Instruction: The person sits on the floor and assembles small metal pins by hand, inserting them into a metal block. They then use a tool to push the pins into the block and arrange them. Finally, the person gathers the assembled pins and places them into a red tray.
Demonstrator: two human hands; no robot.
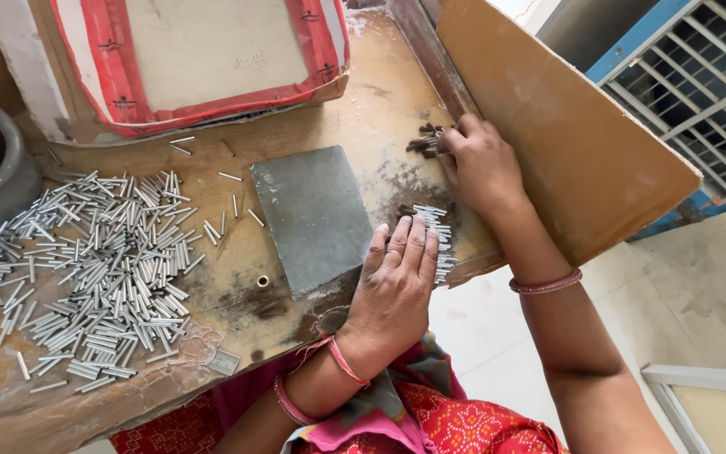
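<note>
Bright, even daylight from the right, soft short shadows under the metal tubes (94,261), faint sheen on the worn worktop (363,109) — sharp focus at centre, wide-angle bending at the edges, pale floor (674,294) nearly washed out

Shiny metal tubes (94,261) lay left of a matt, rough grey stone slab (313,214) on the worn, stained wooden bench (363,109).
</note>
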